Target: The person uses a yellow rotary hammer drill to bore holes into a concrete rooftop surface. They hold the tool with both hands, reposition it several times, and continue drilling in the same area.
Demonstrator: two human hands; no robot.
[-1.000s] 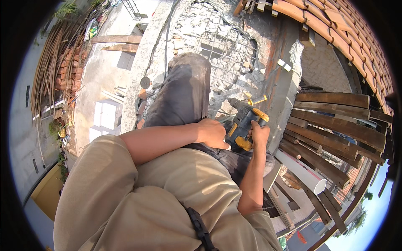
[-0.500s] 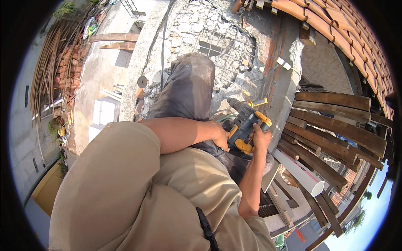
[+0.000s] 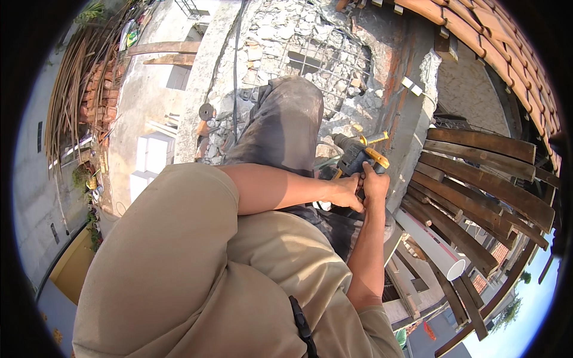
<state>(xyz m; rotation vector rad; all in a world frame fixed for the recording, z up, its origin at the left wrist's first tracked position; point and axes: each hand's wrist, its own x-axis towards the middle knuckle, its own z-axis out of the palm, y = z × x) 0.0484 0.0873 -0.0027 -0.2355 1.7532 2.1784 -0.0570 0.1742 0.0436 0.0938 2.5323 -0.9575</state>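
A rotary hammer drill (image 3: 353, 159), dark grey with yellow parts, lies across my lap with its front end toward the rubble. My right hand (image 3: 375, 182) is closed around its rear handle. My left hand (image 3: 347, 193) reaches across from the left and grips the back of the drill body, right beside my right hand. Both hands hide much of the drill's rear. The yellow side handle (image 3: 376, 138) sticks out near the front of the drill. My bent knee in dark, dusty trousers (image 3: 289, 119) rises to the left of it.
Broken concrete rubble (image 3: 268, 45) with an exposed steel mesh (image 3: 334, 65) lies ahead. At the right are stacked wooden beams (image 3: 483, 173), a white pipe (image 3: 433, 244) and roof tiles (image 3: 477, 24). A black cable (image 3: 235, 77) and a round grey disc (image 3: 206, 111) are left of my knee.
My left hand has slid right and back along the drill, from its side to next to my right hand. The view has shifted slightly; the drill stays in my lap.
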